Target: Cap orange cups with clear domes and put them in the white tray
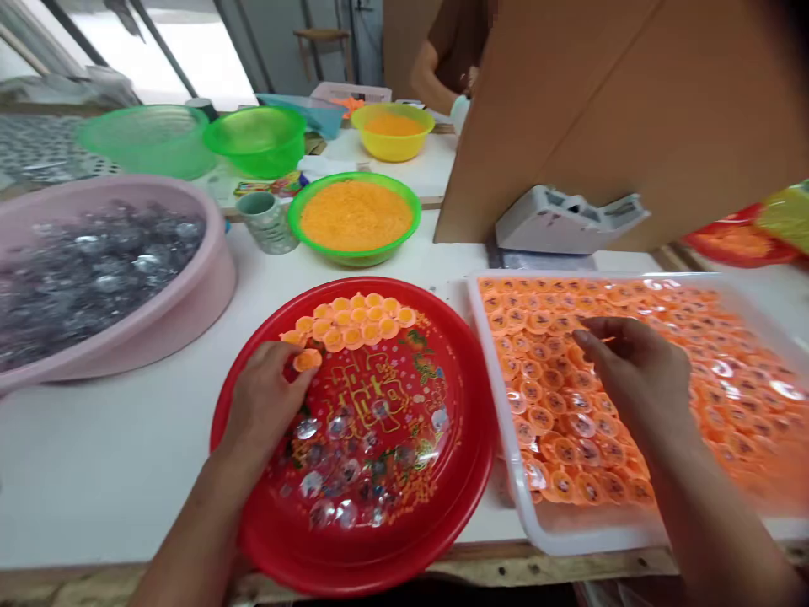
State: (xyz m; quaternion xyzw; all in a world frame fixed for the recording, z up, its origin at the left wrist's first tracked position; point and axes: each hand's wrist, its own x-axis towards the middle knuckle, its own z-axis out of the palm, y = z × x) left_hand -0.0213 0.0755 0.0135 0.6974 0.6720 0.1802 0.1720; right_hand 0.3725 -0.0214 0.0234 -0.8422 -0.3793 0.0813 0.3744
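My left hand (269,389) pinches a small round orange cup (308,360) between thumb and fingers, over the left side of a red plate (471,405). At the plate's far side, several similar orange cups filled with yellow-orange (352,316) lie in close rows. Clear domed pieces (347,472) lie loose in its near half, beside small orange granules (414,493). My right hand (638,371) is over a clear plastic tray (515,447) packed with orange cups (562,451) under clear, printed tops. Its thumb and forefinger are pinched close; what lies between them is hidden.
A pink tub (215,274) of clear domes stands left. Behind the plate are a green bowl (297,232) of orange granules and a patterned cup (269,223). A cardboard panel (549,110) rises behind the tray, with a white holder (556,223) before it. Another person's arm (433,76) shows beyond.
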